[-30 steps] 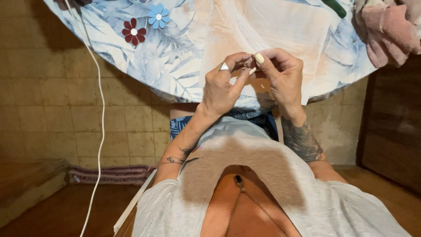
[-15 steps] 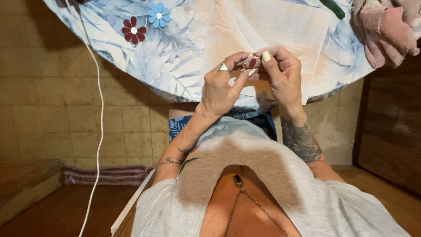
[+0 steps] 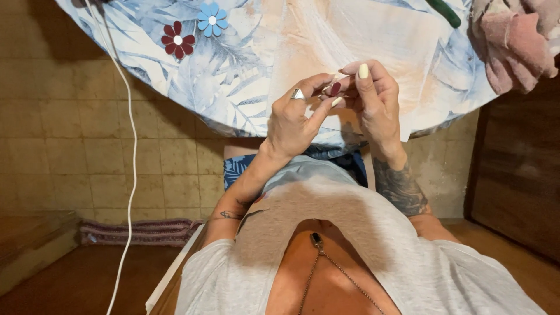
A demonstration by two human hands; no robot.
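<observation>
Both hands meet just above the near edge of the bench (image 3: 245,93), which is covered by a cloth printed with blue leaves. They are pinched together on one small dark red piece (image 3: 335,88). The left hand (image 3: 294,119) wears a ring and grips the piece between thumb and forefinger, with the other fingers curled in. The right hand (image 3: 376,102) closes on the piece from the other side, its pale-painted fingertips touching those of the left hand. The piece is too small and too covered by the fingers to tell what it is.

Two flat flower shapes lie on the cloth well away to the left: a dark red flower (image 3: 178,40) and a blue flower (image 3: 211,18) just beside it. A white cord (image 3: 132,175) hangs down off the bench edge on the left and runs toward the floor. A pink cloth (image 3: 513,46) is bunched at the right end of the bench, and a green thing (image 3: 443,13) lies near it at the top edge, mostly cut off. A striped rug (image 3: 140,230) lies against the tiled wall below.
</observation>
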